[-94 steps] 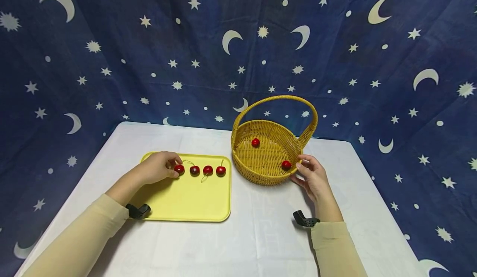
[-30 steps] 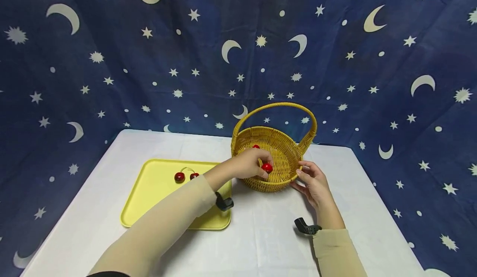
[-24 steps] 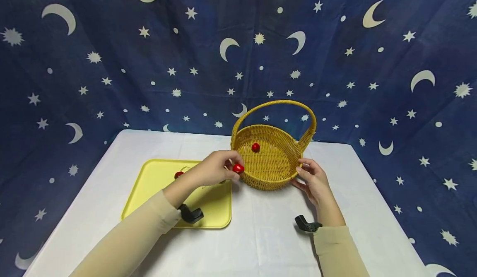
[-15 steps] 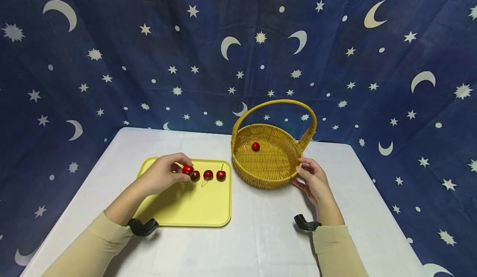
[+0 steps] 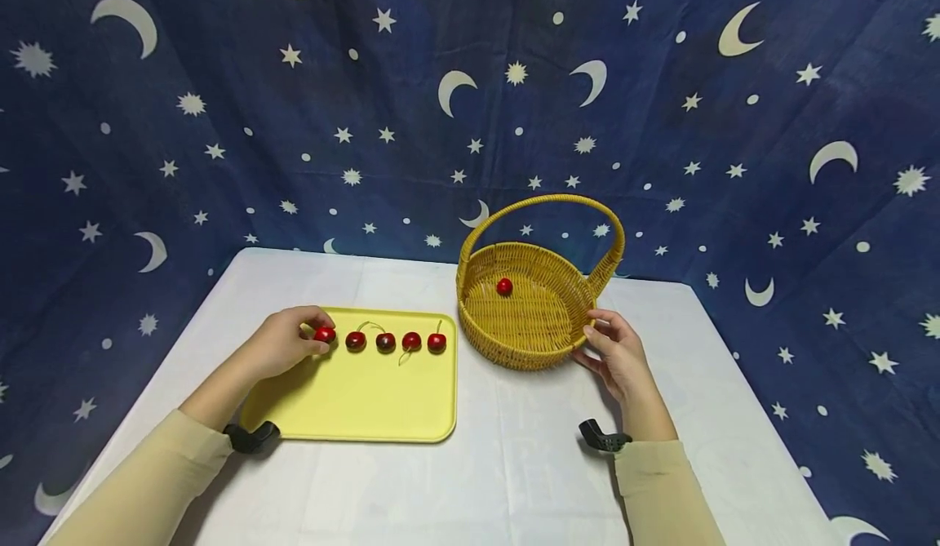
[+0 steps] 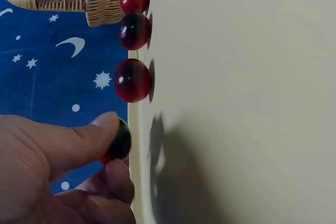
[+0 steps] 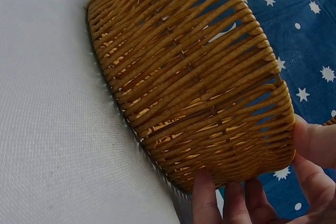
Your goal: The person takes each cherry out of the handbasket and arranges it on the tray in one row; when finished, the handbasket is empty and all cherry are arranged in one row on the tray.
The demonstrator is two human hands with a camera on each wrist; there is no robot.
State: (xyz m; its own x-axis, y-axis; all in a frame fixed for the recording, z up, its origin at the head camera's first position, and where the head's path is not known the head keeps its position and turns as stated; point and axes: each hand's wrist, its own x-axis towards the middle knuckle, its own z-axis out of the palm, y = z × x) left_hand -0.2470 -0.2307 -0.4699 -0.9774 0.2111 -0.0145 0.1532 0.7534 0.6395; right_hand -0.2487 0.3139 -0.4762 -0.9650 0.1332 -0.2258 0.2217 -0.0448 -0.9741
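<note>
My left hand pinches a red cherry between thumb and fingers over the left part of the yellow tray. In the left wrist view this cherry is held just off the tray, whose surface carries the hand's shadow. To its right, several dark red cherries lie in a row on the tray, some with stems showing. My right hand grips the right side of the wicker basket, thumb at the rim and fingers against the outer wall. One cherry lies inside the basket.
A white cloth covers the table under tray and basket. The basket's tall handle arches over its opening. Behind the table hangs a dark blue curtain with moons and stars.
My left hand has carried a cherry out of the basket, leftward across the tray, to the left end of the row. The right hand has stayed on the basket.
</note>
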